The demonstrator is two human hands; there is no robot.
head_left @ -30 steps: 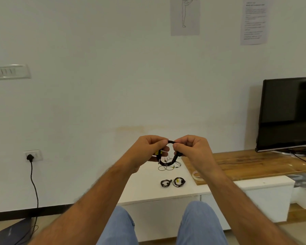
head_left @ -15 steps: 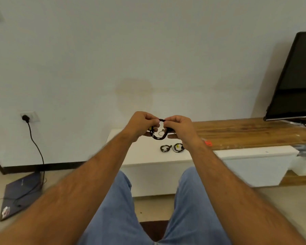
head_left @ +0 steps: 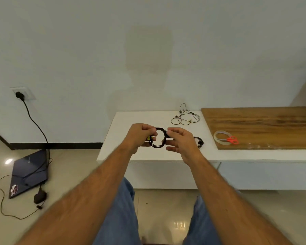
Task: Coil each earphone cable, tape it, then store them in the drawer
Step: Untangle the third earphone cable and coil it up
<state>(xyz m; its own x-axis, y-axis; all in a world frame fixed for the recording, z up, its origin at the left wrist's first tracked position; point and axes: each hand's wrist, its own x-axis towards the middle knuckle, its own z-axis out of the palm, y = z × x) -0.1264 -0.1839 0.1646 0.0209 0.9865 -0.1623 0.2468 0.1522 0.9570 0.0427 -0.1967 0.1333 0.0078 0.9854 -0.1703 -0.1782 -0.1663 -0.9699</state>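
A black earphone cable (head_left: 159, 145) wound into a ring hangs between my hands above the white cabinet (head_left: 124, 121). My left hand (head_left: 140, 137) grips its left side, where a yellow part shows. My right hand (head_left: 181, 142) pinches the ring's right side with thumb and forefinger, the other fingers spread. An uncoiled black earphone (head_left: 185, 117) lies loose at the cabinet's back. Another coiled earphone (head_left: 199, 141) lies on the cabinet, partly hidden behind my right hand. A roll of clear tape (head_left: 219, 136) and orange scissors (head_left: 232, 140) sit on the wooden board (head_left: 263, 124).
White drawer fronts (head_left: 265, 175) close the cabinet below its top. A laptop (head_left: 29, 172) with its charger cable lies on the floor at the left, plugged into a wall socket (head_left: 19, 94). My knees in blue jeans (head_left: 120, 214) are just before the cabinet.
The view has tilted down and shifted left, so the screen is nearly out of frame. The cable has gone from a bent loop to a round ring between my hands.
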